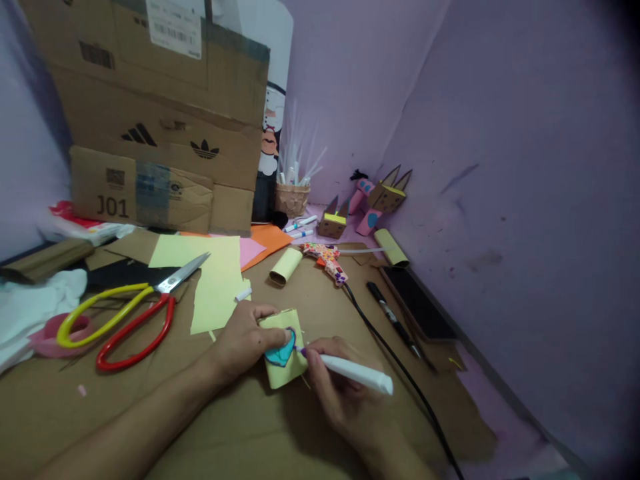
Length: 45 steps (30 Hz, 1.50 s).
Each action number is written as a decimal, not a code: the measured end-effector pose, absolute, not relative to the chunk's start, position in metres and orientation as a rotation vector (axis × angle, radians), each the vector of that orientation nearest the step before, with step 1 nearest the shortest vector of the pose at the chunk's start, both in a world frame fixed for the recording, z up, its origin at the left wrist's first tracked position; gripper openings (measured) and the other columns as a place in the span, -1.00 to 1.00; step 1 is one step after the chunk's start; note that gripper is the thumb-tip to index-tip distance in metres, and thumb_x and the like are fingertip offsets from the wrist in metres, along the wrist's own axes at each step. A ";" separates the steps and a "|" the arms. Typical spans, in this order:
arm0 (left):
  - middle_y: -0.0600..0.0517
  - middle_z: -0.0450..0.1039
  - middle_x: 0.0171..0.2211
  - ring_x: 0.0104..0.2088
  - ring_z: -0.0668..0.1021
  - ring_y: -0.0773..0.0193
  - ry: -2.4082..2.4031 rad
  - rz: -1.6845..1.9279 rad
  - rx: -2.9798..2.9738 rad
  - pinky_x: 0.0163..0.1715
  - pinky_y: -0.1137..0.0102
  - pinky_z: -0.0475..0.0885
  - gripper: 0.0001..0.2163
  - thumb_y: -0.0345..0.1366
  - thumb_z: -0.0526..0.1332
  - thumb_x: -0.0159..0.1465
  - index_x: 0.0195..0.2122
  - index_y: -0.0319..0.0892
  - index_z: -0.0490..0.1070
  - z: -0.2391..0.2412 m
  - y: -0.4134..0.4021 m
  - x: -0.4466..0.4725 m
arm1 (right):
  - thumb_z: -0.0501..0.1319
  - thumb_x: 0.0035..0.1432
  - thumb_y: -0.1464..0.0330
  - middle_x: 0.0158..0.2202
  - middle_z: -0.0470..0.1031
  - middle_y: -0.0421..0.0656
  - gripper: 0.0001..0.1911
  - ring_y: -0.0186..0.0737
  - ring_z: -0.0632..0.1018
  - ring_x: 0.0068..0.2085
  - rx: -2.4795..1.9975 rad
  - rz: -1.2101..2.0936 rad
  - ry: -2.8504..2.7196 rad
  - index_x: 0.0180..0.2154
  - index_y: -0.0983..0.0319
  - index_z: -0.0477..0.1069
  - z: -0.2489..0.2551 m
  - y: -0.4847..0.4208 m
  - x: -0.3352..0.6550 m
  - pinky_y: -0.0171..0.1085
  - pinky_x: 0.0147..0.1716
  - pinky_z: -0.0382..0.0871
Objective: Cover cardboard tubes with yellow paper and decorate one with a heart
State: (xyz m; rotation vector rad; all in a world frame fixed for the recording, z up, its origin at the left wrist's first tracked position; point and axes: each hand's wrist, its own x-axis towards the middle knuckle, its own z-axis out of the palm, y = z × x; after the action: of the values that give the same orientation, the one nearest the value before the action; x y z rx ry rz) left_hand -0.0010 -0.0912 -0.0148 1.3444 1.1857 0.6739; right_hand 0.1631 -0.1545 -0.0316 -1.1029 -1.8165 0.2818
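Observation:
My left hand (245, 339) is closed on a small flattened tube covered in pale yellow paper (285, 379), holding it just above the cardboard. Its thumb presses on a bright blue heart-shaped cutout (281, 355) with a dark outline, lying on the tube's face. In my right hand (343, 403) is a white felt-tip marker (357, 373), gripped like a pen. The marker's purple tip meets the right edge of the heart. Part of the heart is hidden under my thumb.
Scissors (170, 283) with yellow and red handles lie left, beside yellow paper (217, 293). Behind are another yellow tube (286, 267) and a patterned glue gun (327, 257), its black cord running right. A black marker (393, 319) and a phone (417, 303) lie right; cardboard boxes (165, 127) stand behind.

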 end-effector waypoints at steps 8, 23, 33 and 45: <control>0.13 0.29 -0.67 -0.60 0.29 0.38 1.194 0.694 1.338 -0.60 0.48 0.17 -0.86 -0.28 0.25 -0.13 -0.63 -0.26 0.38 -0.013 -0.091 0.001 | 0.11 0.11 0.49 -0.54 0.43 -0.20 -0.91 -0.33 0.45 -0.54 -1.085 0.334 -1.855 -0.40 0.24 0.37 -0.031 -0.155 0.161 -0.36 -0.53 0.28; 0.12 0.28 -0.67 -0.60 0.29 0.38 1.199 0.692 1.334 -0.60 0.47 0.18 -0.88 -0.31 0.23 -0.14 -0.61 -0.27 0.39 -0.014 -0.093 0.001 | 0.12 0.10 0.50 -0.56 0.42 -0.21 -0.92 -0.34 0.44 -0.56 -1.032 0.357 -1.884 -0.41 0.23 0.34 -0.030 -0.156 0.159 -0.36 -0.55 0.24; 0.13 0.30 -0.67 -0.60 0.31 0.37 1.182 0.696 1.329 -0.59 0.47 0.19 -0.89 -0.31 0.22 -0.13 -0.60 -0.27 0.41 -0.014 -0.092 0.001 | 0.12 0.09 0.50 -0.58 0.42 -0.20 -0.90 -0.34 0.43 -0.57 -1.012 0.379 -1.903 -0.43 0.25 0.36 -0.028 -0.157 0.158 -0.36 -0.55 0.26; 0.12 0.34 -0.66 -0.61 0.32 0.41 1.081 0.690 1.297 -0.60 0.51 0.19 -0.87 -0.30 0.29 -0.11 -0.61 -0.27 0.42 -0.008 -0.089 -0.012 | 0.13 0.16 0.28 -0.53 0.44 -0.23 -0.82 -0.32 0.49 -0.50 -1.068 0.853 -0.996 -0.20 0.21 0.34 -0.041 -0.145 0.161 -0.34 -0.49 0.42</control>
State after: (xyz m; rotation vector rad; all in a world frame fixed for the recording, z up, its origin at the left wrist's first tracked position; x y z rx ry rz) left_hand -0.0116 -0.0891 -0.0075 1.2972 1.0811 0.6903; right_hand 0.1614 -0.1448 -0.0414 -1.0682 -0.9963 0.8527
